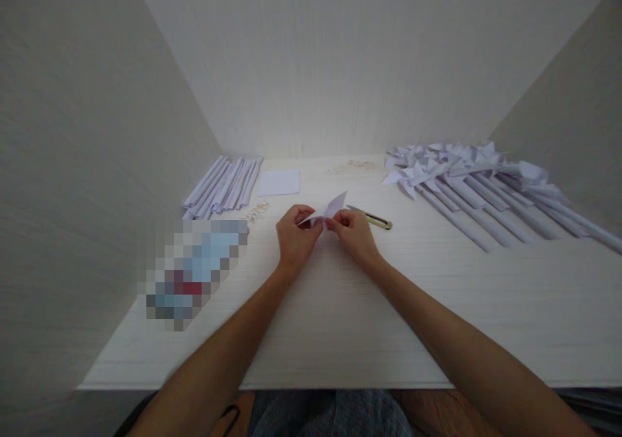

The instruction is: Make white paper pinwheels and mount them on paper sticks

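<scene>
Over the middle of the table, a piece of white paper (334, 206) with raised, pointed flaps is held between both hands. My left hand (296, 235) pinches its left side, fingers curled. On the other side, my right hand (354, 231) is closed on the paper near its centre, thumb and index finger together. The fingers hide the lower part of the paper. Just behind and right of my right hand lies a utility knife (380, 221) with a yellowish handle.
Rolled paper sticks (223, 186) lie at the back left, beside white paper sheets (278, 182) and small pale pieces (257, 210). A pixelated object (199, 272) is at left. Finished-looking paper pinwheels (437, 165) on sticks are piled at right. Walls enclose the table (340, 333).
</scene>
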A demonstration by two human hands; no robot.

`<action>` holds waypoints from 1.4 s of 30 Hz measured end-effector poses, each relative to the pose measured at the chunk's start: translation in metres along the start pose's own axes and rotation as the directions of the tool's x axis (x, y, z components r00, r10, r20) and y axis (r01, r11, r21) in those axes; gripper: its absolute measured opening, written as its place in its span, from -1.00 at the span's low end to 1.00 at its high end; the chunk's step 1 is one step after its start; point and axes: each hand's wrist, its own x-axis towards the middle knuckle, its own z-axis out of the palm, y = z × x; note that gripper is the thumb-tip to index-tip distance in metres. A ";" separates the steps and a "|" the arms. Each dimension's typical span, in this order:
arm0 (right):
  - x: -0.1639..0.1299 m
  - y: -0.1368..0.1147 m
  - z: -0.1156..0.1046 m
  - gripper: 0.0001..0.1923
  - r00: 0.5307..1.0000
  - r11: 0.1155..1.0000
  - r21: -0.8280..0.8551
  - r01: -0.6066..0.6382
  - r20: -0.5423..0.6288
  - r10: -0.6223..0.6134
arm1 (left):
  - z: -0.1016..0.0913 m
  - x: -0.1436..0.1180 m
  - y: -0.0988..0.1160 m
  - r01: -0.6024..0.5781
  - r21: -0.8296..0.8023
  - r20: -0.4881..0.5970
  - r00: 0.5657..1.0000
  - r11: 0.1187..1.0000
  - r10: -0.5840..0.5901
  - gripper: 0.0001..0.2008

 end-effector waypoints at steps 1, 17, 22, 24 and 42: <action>-0.002 0.000 -0.001 -0.77 0.997 0.996 -0.073 0.058 -0.036 -0.061 | 0.000 0.000 0.000 0.012 -0.010 -0.013 1.000 1.000 -0.012 -0.83; -0.001 -0.002 -0.001 -0.78 0.993 0.996 0.087 -0.009 -0.114 0.019 | -0.003 0.006 0.001 0.170 -0.128 0.057 0.985 0.977 -0.164 -0.66; 0.003 0.004 -0.001 -0.81 0.995 0.967 0.248 -0.054 -0.070 0.074 | -0.003 0.007 0.003 0.187 -0.132 0.059 0.982 0.973 -0.180 -0.63; 0.004 0.006 0.000 -0.82 0.995 0.952 0.299 -0.068 -0.053 0.088 | -0.003 0.007 0.004 0.192 -0.128 0.056 0.981 0.973 -0.186 -0.62; 0.004 0.007 -0.002 -0.81 0.988 0.902 0.404 -0.150 0.022 0.154 | -0.004 0.007 0.005 0.190 -0.037 0.061 0.980 0.981 -0.187 -0.55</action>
